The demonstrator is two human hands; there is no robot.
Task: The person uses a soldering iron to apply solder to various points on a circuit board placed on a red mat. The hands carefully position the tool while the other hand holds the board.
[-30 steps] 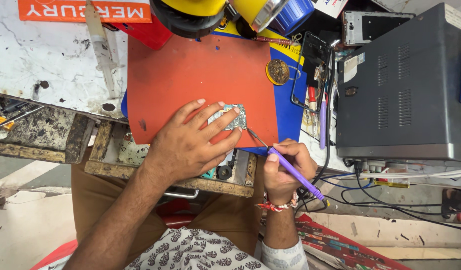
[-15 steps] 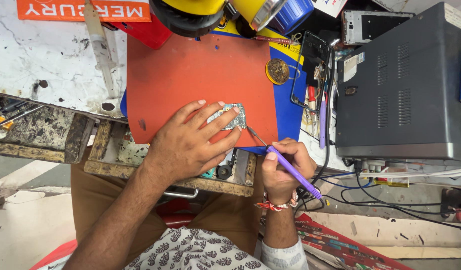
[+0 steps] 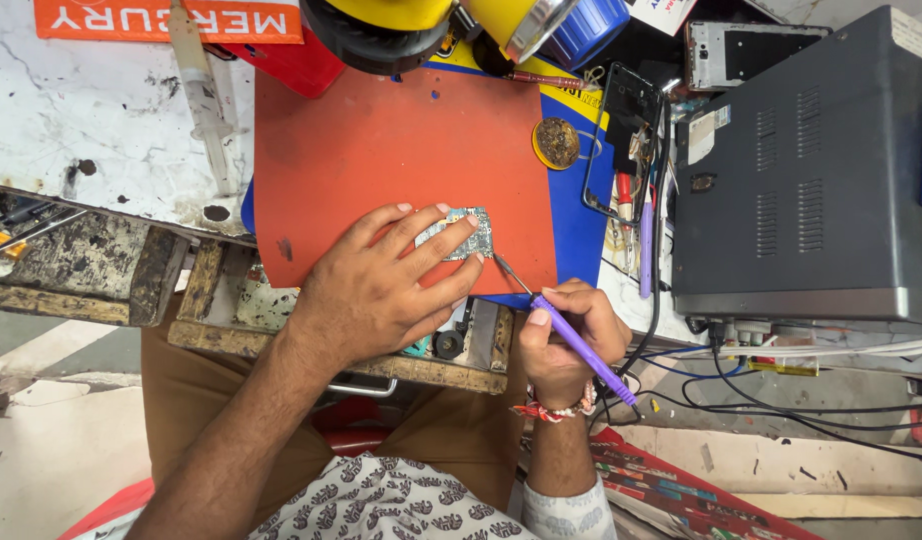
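The left hand (image 3: 376, 290) presses flat on the small grey circuit board (image 3: 468, 232) atop the red mat (image 3: 381, 140), while the right hand (image 3: 566, 335), gripping a purple-handled soldering iron (image 3: 571, 335), angles its tip up-left to the board's near-right corner.

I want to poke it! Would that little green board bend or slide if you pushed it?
The board looks thin, flat and stiff, so it probably wouldn't bend. It seems light: the left hand pins it to the red mat, perhaps to stop sliding. Its tiny parts look fragile.
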